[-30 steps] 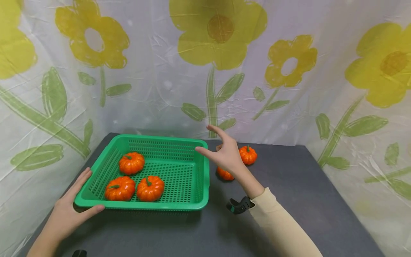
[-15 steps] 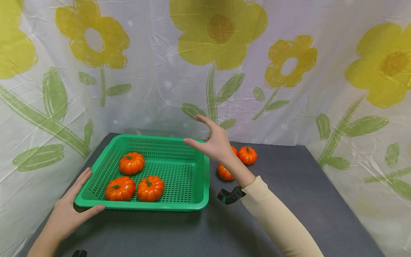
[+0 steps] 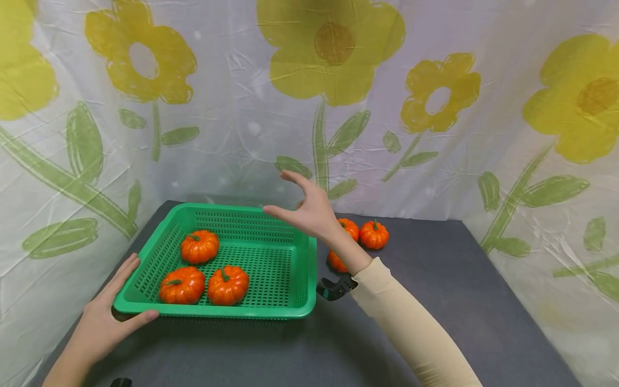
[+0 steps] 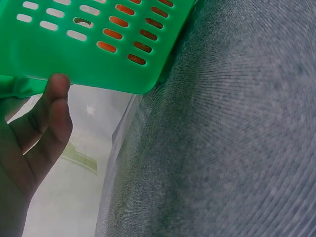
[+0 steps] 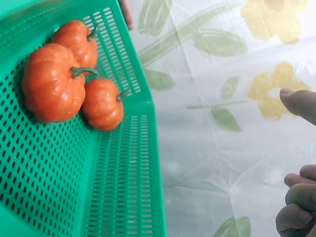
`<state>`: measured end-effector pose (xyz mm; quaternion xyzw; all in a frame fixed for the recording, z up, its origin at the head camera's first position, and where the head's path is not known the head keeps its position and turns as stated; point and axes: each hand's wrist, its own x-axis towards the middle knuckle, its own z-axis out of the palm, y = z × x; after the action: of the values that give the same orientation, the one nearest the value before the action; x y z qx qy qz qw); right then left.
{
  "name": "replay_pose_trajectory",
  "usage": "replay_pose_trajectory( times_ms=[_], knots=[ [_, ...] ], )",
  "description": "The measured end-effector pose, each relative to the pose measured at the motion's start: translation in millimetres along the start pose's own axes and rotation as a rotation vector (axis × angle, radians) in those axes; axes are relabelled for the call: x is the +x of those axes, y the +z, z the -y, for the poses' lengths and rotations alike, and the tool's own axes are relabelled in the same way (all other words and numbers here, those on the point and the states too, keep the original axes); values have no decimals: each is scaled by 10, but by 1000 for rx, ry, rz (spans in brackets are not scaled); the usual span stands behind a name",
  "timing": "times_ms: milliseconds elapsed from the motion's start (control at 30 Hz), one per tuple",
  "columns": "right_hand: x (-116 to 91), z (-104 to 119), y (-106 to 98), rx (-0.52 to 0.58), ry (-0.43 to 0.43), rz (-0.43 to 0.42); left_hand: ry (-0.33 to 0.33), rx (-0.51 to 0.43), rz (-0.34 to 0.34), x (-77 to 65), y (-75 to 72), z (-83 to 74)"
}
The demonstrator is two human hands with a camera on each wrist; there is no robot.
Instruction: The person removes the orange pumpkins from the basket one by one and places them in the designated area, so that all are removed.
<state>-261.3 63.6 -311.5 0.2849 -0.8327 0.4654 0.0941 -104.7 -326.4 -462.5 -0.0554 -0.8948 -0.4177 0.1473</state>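
A green perforated basket [image 3: 217, 310] stands on the dark table, with three small orange pumpkins inside: one at the back [image 3: 200, 247], one front left [image 3: 182, 286] and one front right [image 3: 228, 286]. My left hand [image 3: 103, 317] rests at the basket's front-left corner, fingers along the left rim and thumb at the front rim; the left wrist view shows a fingertip [image 4: 59, 84] touching the green wall. My right hand [image 3: 311, 212] is raised near the basket's back-right corner, thumb and fingers spread apart, holding nothing. Its fingers also show at the right wrist view's edge.
Three more pumpkins sit right of the basket: one far right [image 3: 374, 235], one [image 3: 348, 228] beside it, and one [image 3: 336, 262] partly behind the right wrist. A flower-printed cloth [image 3: 232, 134] hangs around the dark table [image 3: 435, 290]. Each wrist wears a black band.
My right hand has moved left and slightly up, from beside the pumpkins on the table toward the basket, uncovering more of them. The left hand and the basket have stayed in place.
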Motion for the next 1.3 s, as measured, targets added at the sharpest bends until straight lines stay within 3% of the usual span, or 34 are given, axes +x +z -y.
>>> replay_pose_trajectory(
  times_ms=[167,633,1000,1300],
  knots=[
    [87,-13,107,-3,18,32,-7,9,5,-14,-6,11],
    [233,-118,509,115,5,92,-1,-6,7,8,38,-16],
    [234,-247,754,105,4,138,35,-2,-16,11,14,-41],
    [187,-318,877,109,25,197,12,11,-1,-8,-14,-14]
  ],
)
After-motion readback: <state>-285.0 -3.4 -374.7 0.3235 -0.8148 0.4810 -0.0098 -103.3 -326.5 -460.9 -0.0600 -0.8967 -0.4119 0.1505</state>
